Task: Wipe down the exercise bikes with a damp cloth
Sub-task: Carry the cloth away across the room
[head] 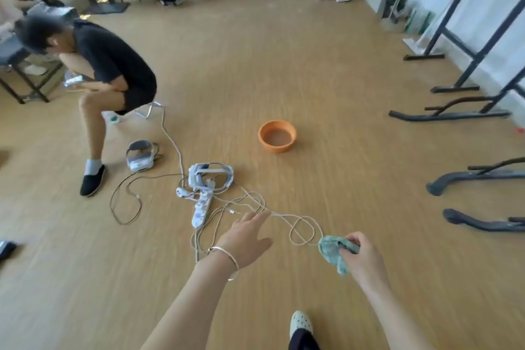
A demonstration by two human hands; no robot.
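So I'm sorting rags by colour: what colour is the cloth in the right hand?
Pale teal-green crumpled cloth, seen in the head view.

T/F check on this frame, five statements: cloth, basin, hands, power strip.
1. The right hand holds the teal cloth. True.
2. The left hand holds a cable. False: it is open, fingers spread, empty.
3. The orange basin stands on the wooden floor. True.
4. The cloth lies inside the basin. False: it is in the right hand, well short of the basin.
5. The white power strip lies on a table. False: it lies on the floor among cables.
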